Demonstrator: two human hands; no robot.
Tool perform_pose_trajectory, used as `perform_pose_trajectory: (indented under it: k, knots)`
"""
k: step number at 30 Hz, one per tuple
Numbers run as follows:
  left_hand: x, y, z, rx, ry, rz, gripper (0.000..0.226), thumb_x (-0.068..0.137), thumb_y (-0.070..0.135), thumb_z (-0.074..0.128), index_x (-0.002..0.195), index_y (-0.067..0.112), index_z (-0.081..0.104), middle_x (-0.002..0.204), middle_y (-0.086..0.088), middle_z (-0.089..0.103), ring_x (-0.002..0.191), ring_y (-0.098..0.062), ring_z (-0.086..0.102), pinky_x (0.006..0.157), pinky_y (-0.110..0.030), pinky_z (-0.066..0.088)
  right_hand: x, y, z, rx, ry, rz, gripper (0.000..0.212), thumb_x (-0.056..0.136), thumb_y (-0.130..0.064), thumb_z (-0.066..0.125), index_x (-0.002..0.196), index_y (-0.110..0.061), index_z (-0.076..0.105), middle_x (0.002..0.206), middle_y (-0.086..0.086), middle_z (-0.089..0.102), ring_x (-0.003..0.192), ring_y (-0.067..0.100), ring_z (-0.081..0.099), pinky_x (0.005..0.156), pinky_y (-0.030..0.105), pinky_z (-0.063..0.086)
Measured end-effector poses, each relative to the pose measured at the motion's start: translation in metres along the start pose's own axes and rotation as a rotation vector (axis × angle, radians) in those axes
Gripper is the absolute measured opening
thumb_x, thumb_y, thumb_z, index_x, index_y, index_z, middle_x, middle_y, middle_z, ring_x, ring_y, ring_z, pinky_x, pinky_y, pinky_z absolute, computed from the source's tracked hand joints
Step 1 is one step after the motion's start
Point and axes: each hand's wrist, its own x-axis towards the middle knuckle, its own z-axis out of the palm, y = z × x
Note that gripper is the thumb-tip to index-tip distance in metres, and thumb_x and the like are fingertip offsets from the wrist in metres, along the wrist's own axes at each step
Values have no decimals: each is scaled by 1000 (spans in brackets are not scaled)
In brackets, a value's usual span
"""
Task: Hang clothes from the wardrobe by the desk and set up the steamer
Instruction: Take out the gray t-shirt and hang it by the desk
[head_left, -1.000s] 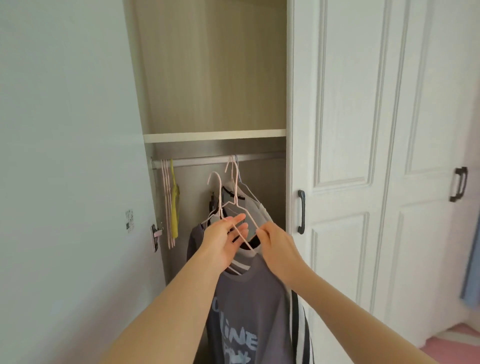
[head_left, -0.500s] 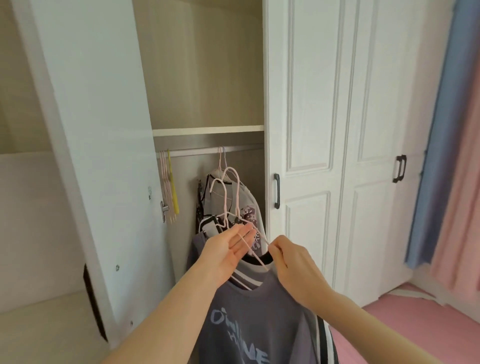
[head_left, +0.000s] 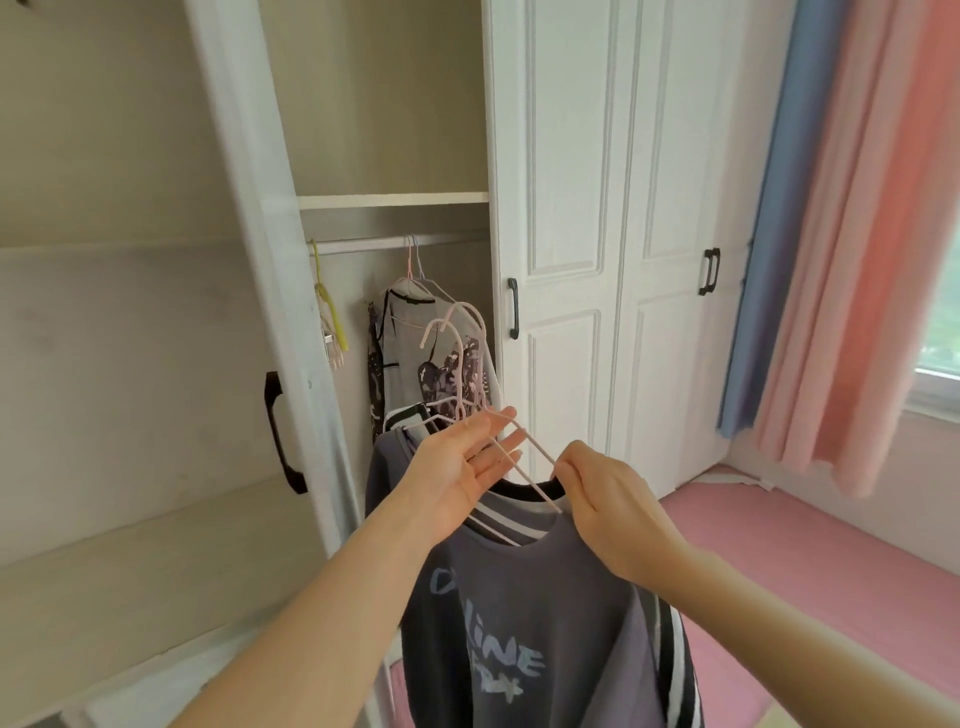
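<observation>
**Removal of hangered clothes from the wardrobe**

From the left: the opened wardrobe door (head_left: 244, 260) is standing ajar. A yellow hanger (head_left: 328, 306) and a patterned garment (head_left: 441, 364) are hanging on the rail (head_left: 374, 244). The left hand (head_left: 457, 467), fingers straight and spread, is propping the pink wire hangers (head_left: 430, 328) from beneath, their hooks standing free below the rail. The grey sweatshirt (head_left: 519, 623) is hanging from them in front of the wardrobe. The right hand (head_left: 605, 501) is pinching a hanger's shoulder wire at the collar. A blue curtain (head_left: 769, 234) is hanging at far right.

The carrying step is probably beginning, and the next move is calling for a firmer hold on the hooks before turning deskward. Compared with a second ago, the hooks are sitting lower and farther from the rail.
</observation>
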Motion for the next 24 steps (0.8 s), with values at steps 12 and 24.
perform_pose_trajectory:
  k: [12,24]
  knots:
    - [-145,-29,32,103,-31,73,28,97,15,52,121,4,59,115,-10,69,101,-26,69,89,-38,54,-128,-61,-58,-153,10,-19,24,101,-31,32,92,-18,49,81,-3,59,67,17,56,68,37,49]
    - [-232,-42,50,257,193,314,22,96,20,55,116,11,60,108,-3,72,97,-20,70,85,-35,57,-171,-81,-84,-46,-106,-241,26,101,-31,33,84,-18,46,70,-7,52,63,14,48,62,31,41]
